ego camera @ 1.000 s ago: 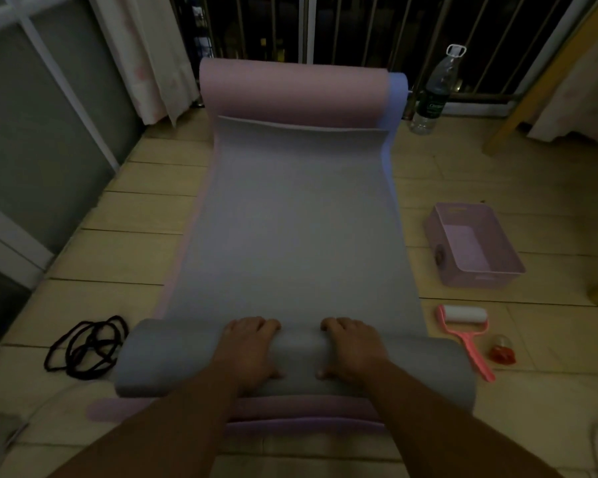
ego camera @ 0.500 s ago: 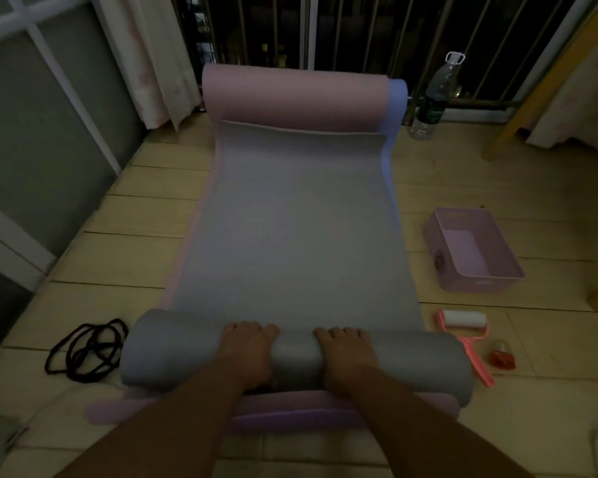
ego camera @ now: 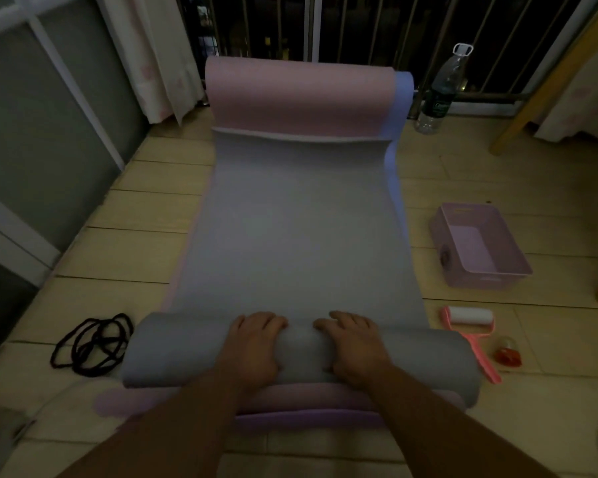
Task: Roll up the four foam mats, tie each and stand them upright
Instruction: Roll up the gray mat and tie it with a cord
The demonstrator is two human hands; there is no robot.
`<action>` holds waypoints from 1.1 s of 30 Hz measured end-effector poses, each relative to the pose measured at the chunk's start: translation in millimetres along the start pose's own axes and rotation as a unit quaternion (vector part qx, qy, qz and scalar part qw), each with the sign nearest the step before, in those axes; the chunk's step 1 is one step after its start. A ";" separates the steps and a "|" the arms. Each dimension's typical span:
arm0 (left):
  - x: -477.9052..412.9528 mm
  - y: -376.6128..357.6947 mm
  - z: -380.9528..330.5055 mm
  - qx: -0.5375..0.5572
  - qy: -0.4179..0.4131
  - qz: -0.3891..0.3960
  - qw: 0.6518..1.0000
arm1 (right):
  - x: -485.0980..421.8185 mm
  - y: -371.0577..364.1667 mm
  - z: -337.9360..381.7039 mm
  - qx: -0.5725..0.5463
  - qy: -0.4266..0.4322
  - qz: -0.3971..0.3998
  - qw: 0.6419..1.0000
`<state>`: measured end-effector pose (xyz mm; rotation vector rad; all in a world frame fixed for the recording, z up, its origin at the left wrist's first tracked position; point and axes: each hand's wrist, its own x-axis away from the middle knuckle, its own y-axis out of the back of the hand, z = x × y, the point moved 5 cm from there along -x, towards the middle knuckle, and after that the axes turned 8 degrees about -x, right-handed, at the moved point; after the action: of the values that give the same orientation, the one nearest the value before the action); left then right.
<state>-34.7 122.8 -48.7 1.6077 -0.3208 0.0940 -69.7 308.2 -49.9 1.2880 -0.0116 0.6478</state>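
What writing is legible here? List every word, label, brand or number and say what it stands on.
None can be read.
Label on the water bottle: pale print on a dark band, too blurred to read.
Mark on the near wall of the pink basket: too small and dim to read.
The grey mat shows no writing.

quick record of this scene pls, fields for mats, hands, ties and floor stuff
grey mat: near end rolled, rest flat on the other mats
left hand: presses on the roll
right hand: presses on the roll, beside the left
pink mat: under the grey, far end curled up
black cords: loose on floor, left of roll
pink basket: right of mats
water bottle: upright, far right
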 end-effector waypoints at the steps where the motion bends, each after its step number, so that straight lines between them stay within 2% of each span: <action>1: 3.5 1.0 -1.0 -0.003 0.004 -0.054 0.999 | 0.7 2.7 0.7 0.002 0.008 -0.025 1.000; 3: 6.4 0.8 -1.5 0.004 0.007 -0.088 0.996 | 0.8 3.1 0.5 -0.001 0.008 -0.035 0.999; 5: -0.7 -8.4 1.2 -0.029 -0.011 -0.029 0.999 | -0.2 -0.4 -0.4 -0.002 -0.001 -0.010 1.000; 7: -2.1 -12.2 5.6 -0.076 -0.012 0.063 0.995 | -1.9 -4.3 -1.6 -0.002 -0.010 0.029 1.000; 9: -2.8 -9.1 5.4 -0.097 -0.012 0.092 0.991 | -3.4 -6.3 -1.0 0.011 -0.015 0.062 0.998; 14: -1.1 -8.2 2.5 -0.105 0.020 0.092 0.990 | 2.0 -15.1 2.6 0.051 -0.030 0.084 0.995; 21: -10.0 10.0 3.0 -0.084 0.016 0.039 0.996 | -2.9 0.0 8.3 0.028 -0.038 0.035 0.998; 23: -14.2 18.3 5.9 -0.081 0.020 0.059 0.995 | -6.0 8.6 11.5 0.028 -0.041 0.048 0.998; 27: -22.3 26.2 7.7 -0.052 0.019 0.162 0.985 | -12.5 16.4 14.1 -0.013 -0.044 0.154 0.987; 29: -23.4 27.4 7.1 -0.041 0.019 0.175 0.984 | -14.6 16.4 12.1 -0.025 -0.044 0.184 0.982; 31: -19.2 21.5 9.4 -0.048 0.023 0.153 0.987 | -14.3 11.3 8.3 -0.034 -0.056 0.182 0.981; 33: -8.4 11.5 10.4 -0.048 0.028 0.107 0.993 | -11.0 5.1 4.9 -0.037 -0.058 0.135 0.988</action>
<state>-47.2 113.4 -40.4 1.4691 -0.4460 0.2831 -79.4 299.7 -47.9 1.2617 -0.3073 0.7962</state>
